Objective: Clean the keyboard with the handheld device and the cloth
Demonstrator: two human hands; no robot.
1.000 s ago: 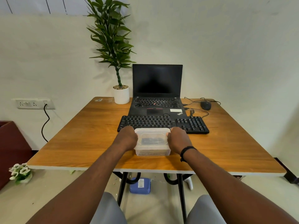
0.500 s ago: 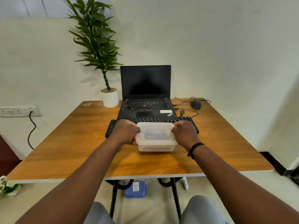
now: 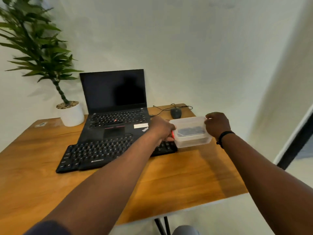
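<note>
On a wooden desk seen from a head-worn camera looking forward and down, a person's two bare arms reach out toward the right side of the desktop. Both hands hold a clear plastic container with a lid, one at each end. The left hand grips the container's left end with its fingers curled around it, and a small spot of red shows at the fingertips. The right hand grips the right end, fingers curled over the rim, with a dark band on its wrist. Something dark lies inside the container, too blurred through the plastic to identify. The container sits over the right end of a black keyboard; whether it rests on the keys or is held just above them cannot be told. That keyboard lies flat in the middle of the desk, angled slightly, directly in front of an open black laptop whose screen is dark. Behind the container, near the far right corner of the desk, sits a dark mouse with a thin cable. At the far left corner stands a leafy green plant in a white pot. A pale wall rises behind the desk.
</note>
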